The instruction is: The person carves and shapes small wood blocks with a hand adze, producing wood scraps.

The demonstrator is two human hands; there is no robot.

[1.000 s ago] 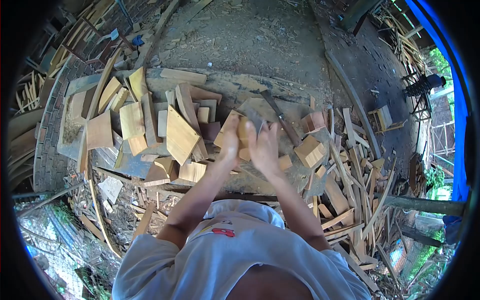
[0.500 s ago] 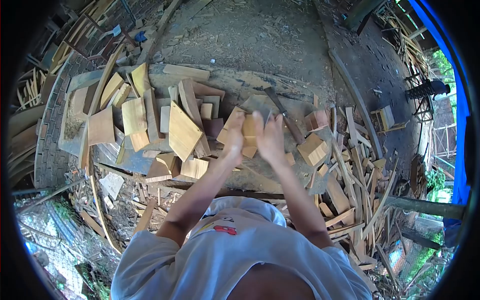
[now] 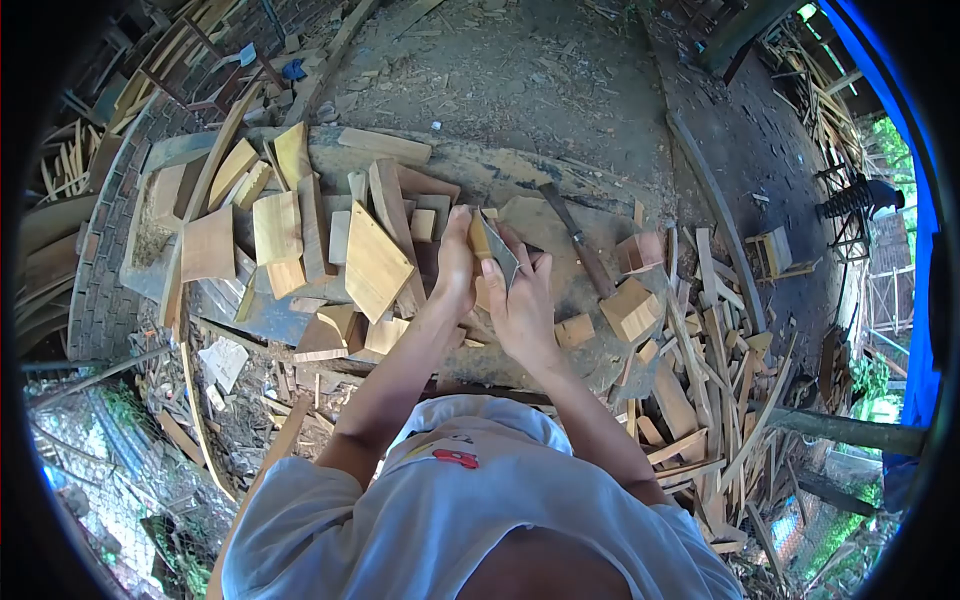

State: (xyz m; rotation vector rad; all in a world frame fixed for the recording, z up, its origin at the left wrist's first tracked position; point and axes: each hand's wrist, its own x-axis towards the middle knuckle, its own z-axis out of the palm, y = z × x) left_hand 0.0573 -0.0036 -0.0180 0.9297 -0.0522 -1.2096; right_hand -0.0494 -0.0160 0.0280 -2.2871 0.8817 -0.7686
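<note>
My left hand [image 3: 456,256] is closed on the left side of a small wooden block [image 3: 480,238], over the middle of the workbench [image 3: 520,170]. On the block's right side, my right hand [image 3: 524,300] wraps round a thin dark flat piece [image 3: 503,252], which stands tilted against the wood; what it is made of I cannot tell. Just right of my hands, a tool with a dark blade and wooden handle [image 3: 592,262] lies on the bench. A pointed light board [image 3: 376,262] rests to the left of my left hand.
Cut wood blocks [image 3: 278,228] crowd the bench's left half. A larger block [image 3: 630,309] sits at its right end. Offcuts [image 3: 690,400] are heaped at the lower right. A small wooden stool-like piece [image 3: 775,252] stands on the ground farther right.
The block between my hands has turned to a narrower side view. My right hand now holds the dark flat piece against it. The whole view has shifted slightly.
</note>
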